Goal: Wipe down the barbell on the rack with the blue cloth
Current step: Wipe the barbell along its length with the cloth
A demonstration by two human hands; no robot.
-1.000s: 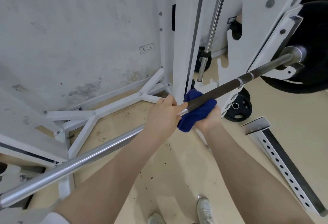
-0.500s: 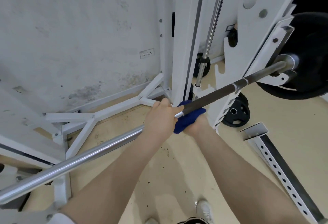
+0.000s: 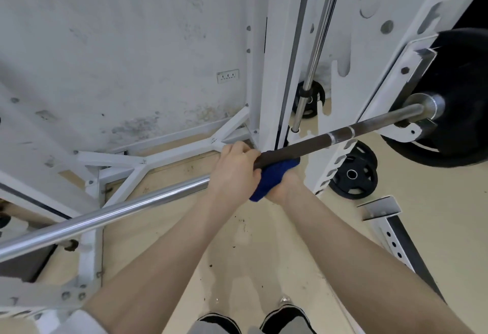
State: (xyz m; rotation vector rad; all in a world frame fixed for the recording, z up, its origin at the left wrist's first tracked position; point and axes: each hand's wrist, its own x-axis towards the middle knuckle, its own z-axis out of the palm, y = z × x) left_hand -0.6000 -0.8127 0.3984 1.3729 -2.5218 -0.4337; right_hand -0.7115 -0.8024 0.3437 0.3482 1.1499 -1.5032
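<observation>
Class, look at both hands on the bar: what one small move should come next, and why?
Probably slide the cloth rightward along the bar toward the plate. The right hand holds the cloth wrapped under the dark section, right beside the left hand, whose grip steadies the bar. The dark stretch toward the plate lies uncovered, so it likely needs wiping.

Bright even indoor light, soft shadows, glare along the barbell [image 3: 111, 214] (chrome part), wide-angle bending at edges

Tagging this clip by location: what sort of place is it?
Most likely a gym's weight area: a barbell resting on a white rack, a black weight plate loaded on its end, and a loose plate on the floor.
</observation>
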